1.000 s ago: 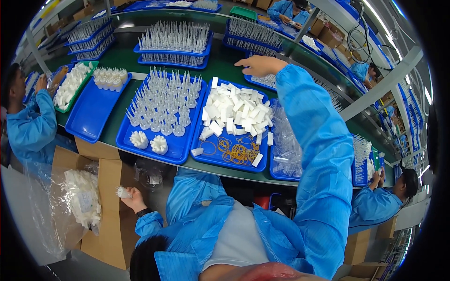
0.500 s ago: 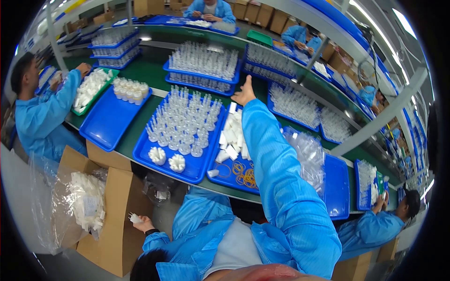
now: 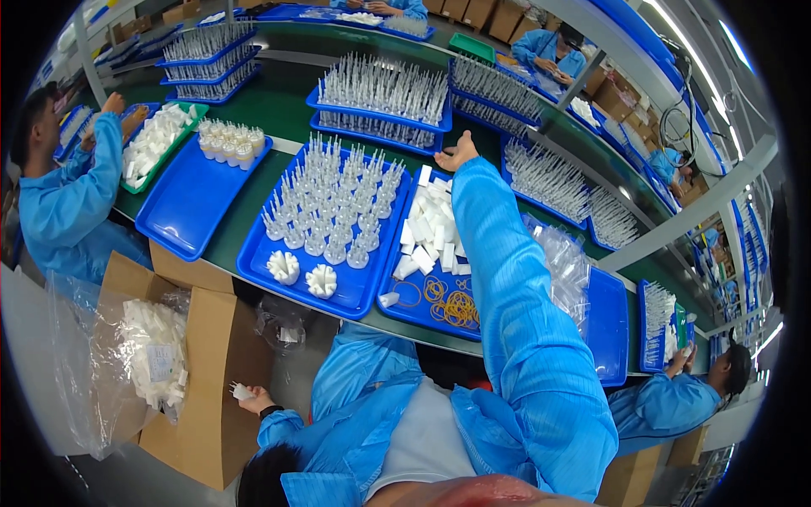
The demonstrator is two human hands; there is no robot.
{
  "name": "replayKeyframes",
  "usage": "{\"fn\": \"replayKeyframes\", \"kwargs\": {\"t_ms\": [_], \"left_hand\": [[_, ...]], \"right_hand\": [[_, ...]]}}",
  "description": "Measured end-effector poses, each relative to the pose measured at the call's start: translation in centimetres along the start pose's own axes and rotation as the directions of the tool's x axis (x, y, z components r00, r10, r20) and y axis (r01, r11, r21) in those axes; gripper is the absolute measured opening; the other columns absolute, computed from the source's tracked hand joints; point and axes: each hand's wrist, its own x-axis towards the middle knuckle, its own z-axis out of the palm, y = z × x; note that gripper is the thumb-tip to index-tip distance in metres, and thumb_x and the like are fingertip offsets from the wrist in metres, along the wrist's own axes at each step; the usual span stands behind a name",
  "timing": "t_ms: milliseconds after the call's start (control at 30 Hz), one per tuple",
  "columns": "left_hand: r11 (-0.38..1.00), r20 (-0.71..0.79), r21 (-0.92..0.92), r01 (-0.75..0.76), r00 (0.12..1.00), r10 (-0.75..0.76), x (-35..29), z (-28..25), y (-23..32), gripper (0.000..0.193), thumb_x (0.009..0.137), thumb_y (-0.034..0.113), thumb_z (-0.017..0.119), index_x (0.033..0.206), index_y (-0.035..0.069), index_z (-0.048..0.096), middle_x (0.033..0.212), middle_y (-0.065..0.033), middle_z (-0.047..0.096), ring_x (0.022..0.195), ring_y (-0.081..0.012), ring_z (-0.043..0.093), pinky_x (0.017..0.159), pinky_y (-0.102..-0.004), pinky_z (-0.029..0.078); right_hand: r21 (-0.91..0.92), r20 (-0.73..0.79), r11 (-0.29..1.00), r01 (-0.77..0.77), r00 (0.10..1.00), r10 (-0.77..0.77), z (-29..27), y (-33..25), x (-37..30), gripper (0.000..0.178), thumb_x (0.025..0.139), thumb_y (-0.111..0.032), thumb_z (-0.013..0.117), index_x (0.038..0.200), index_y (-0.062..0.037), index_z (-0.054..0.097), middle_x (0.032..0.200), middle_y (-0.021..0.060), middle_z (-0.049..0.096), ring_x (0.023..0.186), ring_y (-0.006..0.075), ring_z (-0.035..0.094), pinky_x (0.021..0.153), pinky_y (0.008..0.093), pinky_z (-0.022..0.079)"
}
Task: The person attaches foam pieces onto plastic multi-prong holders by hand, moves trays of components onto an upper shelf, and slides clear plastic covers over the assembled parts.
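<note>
My right hand (image 3: 458, 152) reaches far across the bench, open, fingers apart. It is at the near right corner of two stacked blue trays (image 3: 380, 127) filled with clear upright tubes; whether it touches them I cannot tell. Low at the left, beside an open carton, my left hand (image 3: 257, 400) is closed on a small white piece (image 3: 242, 391) with thin prongs. Before me a blue tray (image 3: 338, 297) carries rows of clear round-based pieces and two white ribbed bundles (image 3: 283, 267). Under my right forearm lie white blocks (image 3: 432, 221) and yellow rubber bands (image 3: 456, 308).
The carton (image 3: 211, 380) holds a plastic bag of white parts (image 3: 156, 351). A blue tray (image 3: 182, 211) with capped pieces stands left; clear plastic bags (image 3: 564, 262) lie right. Co-workers (image 3: 72, 194) sit on both sides and opposite. A grey rail (image 3: 684, 211) slants across the right.
The whole view has shifted slightly. My right hand stays open by the stacked trays, and my left still holds the white piece. The co-worker at the left has lifted a hand.
</note>
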Motion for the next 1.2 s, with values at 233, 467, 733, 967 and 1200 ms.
{"fn": "replayKeyframes", "kwargs": {"t_ms": [233, 467, 733, 967, 1200], "left_hand": [[0.999, -0.031, -0.039, -0.031, 0.999, 0.029, 0.3, -1.9, 0.5, 0.024, 0.084, 0.031, 0.04, 0.094, 0.014, 0.054, 0.069, -0.0009, 0.045, 0.053, -0.0118, 0.039, 0.045, -0.0221, 0.031], [0.997, -0.088, 0.002, -0.075, 0.993, 0.075, 1.7, -5.0, 1.1, 0.027, 0.084, 0.03, 0.039, 0.095, 0.011, 0.055, 0.07, -0.0012, 0.046, 0.052, -0.0118, 0.038, 0.046, -0.0224, 0.03], [0.996, -0.093, -0.001, -0.086, 0.992, 0.085, 0.8, -5.1, 1.7, 0.028, 0.085, 0.031, 0.036, 0.095, 0.01, 0.053, 0.072, -0.0022, 0.047, 0.056, -0.0135, 0.04, 0.048, -0.0244, 0.03], [0.995, -0.094, -0.052, -0.091, 0.992, 0.086, 5.5, -7.3, 3.8, 0.028, 0.085, 0.029, 0.036, 0.095, 0.012, 0.055, 0.071, -0.0017, 0.047, 0.054, -0.0131, 0.04, 0.046, -0.0237, 0.03], [0.992, -0.165, -0.107, -0.073, 0.985, 0.055, -1.2, -7.0, 4.6, 0.031, 0.086, 0.03, 0.035, 0.096, 0.011, 0.057, 0.072, -0.002, 0.048, 0.056, -0.0132, 0.042, 0.046, -0.0235, 0.03]], "right_hand": [[-0.002, -0.025, 0.999, 0.045, 0.999, -0.045, -1.1, 0.1, -3.9, 0.083, 0.089, -0.055, 0.036, 0.137, 0.0089, 0.012, 0.134, 0.0212, 0.029, 0.107, 0.0305, 0.046, 0.077, 0.0363, 0.053], [-0.058, 0.022, 0.992, 0.107, 0.994, -0.106, -3.0, 0.2, -5.4, 0.077, 0.092, -0.051, 0.033, 0.139, 0.0055, 0.009, 0.144, 0.0197, 0.016, 0.114, 0.0356, 0.042, 0.072, 0.0341, 0.055], [-0.165, 0.064, 0.972, 0.166, 0.986, -0.157, -4.3, 0.1, -7.2, 0.07, 0.091, -0.053, 0.029, 0.142, -0.0089, 0.012, 0.146, 0.0146, 0.015, 0.119, 0.0428, 0.038, 0.067, 0.033, 0.056], [-0.072, 0.033, 0.996, 0.06, 0.998, -0.057, -5.3, -0.8, -6.8, 0.069, 0.09, -0.055, 0.027, 0.141, -0.0092, 0.015, 0.144, 0.0114, 0.02, 0.12, 0.0453, 0.035, 0.069, 0.0339, 0.056], [0.032, 0.014, 0.992, 0.124, 0.992, -0.124, -5.6, 0.1, -5.2, 0.067, 0.091, -0.051, 0.032, 0.14, -0.0086, 0.017, 0.143, 0.0126, 0.023, 0.121, 0.0474, 0.032, 0.069, 0.0359, 0.057]]}}
